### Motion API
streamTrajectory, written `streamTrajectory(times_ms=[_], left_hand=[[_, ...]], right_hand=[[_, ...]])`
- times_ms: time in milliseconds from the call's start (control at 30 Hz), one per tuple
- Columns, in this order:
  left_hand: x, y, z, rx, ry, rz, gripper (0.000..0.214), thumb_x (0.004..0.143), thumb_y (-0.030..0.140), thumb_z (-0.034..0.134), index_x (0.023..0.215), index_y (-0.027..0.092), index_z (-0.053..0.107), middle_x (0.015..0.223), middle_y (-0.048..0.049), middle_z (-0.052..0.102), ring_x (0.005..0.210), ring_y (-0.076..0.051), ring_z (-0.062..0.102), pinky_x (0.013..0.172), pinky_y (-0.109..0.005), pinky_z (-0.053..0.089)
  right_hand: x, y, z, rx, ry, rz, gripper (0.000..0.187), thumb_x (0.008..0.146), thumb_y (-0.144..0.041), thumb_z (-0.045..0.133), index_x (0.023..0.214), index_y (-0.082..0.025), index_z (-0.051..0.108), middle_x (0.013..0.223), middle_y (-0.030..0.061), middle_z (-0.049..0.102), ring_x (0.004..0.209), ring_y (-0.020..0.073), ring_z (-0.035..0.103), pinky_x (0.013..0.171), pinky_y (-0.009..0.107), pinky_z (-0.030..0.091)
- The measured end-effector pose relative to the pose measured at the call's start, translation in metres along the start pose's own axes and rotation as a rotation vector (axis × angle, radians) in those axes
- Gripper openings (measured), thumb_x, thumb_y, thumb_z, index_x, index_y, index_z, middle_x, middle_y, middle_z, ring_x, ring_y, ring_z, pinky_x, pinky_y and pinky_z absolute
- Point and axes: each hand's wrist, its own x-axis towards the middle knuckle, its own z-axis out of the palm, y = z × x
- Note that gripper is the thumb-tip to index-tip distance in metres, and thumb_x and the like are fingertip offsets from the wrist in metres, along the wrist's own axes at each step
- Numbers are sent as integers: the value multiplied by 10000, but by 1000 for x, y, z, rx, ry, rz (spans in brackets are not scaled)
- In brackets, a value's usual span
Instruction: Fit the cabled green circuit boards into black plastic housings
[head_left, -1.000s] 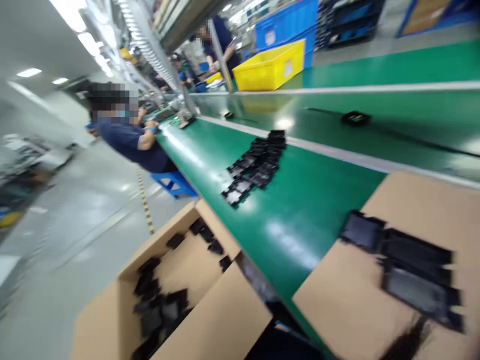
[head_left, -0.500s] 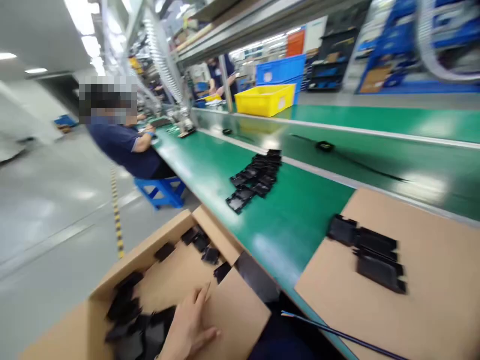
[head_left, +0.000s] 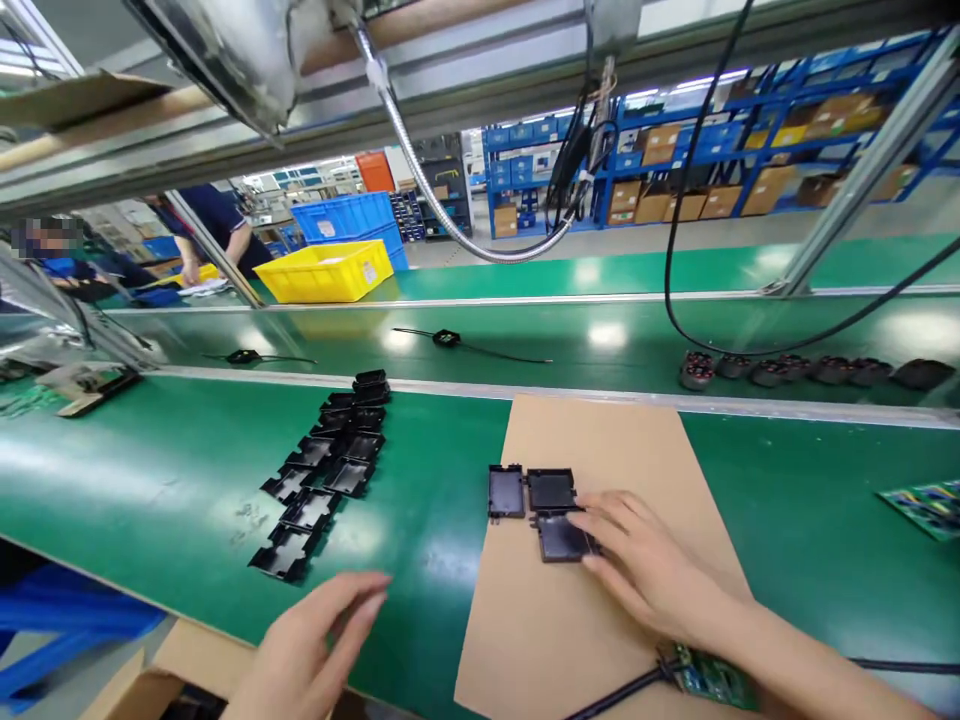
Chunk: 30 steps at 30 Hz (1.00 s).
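Over the near edge of the green bench, my left hand has its thumb and index finger a little apart, with nothing between them. My right hand reaches over a cardboard sheet, its fingers and thumb around the right end of a shallow black plastic case. Two similar cases lie against it: an upper black case and a left black case. Beneath my right forearm is a green circuit board, partly hidden, with a black cable beside it.
Two rows of black plastic cases lie left of the cardboard. An open carton stands below the bench edge. Black round parts line the back right; another circuit board lies far right. A yellow bin stands behind; people work at far left.
My view has swung right, from the carton to the bench. The hand that was over the carton has left it. Both hands now show, the right one at a black case on the cardboard.
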Motion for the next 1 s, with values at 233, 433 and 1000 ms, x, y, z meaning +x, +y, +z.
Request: streamTrajectory(times_ms=[233, 433, 1000], left_hand=[[133, 58, 64, -298, -113, 379, 159, 825, 216, 607, 968, 225, 677, 1120, -91, 628, 1128, -288, 512, 1018, -496, 387], [153, 64, 73, -619, -131, 245, 274, 995, 300, 343, 1078, 153, 558, 1070, -141, 627, 955, -237, 635, 790, -379, 538], [243, 99, 116, -330, -509, 758, 185, 912, 136, 463, 888, 204, 633, 1284, -62, 589, 1255, -208, 490, 1102, -404, 352]], right_hand=[[57, 28, -4, 381, -83, 158, 142, 824, -229, 539, 812, -161, 663, 842, 99, 588, 897, 264, 494, 867, 470, 401], [16, 62, -25, 806, -122, 364, 553, 876, -624, 400, 664, -147, 581, 583, 47, 527, 545, 163, 521, 539, 300, 460], [-6, 21, -24, -79, -206, 110, 153, 906, -173, 466, 964, -186, 607, 995, 76, 566, 937, 211, 505, 837, 337, 419]])
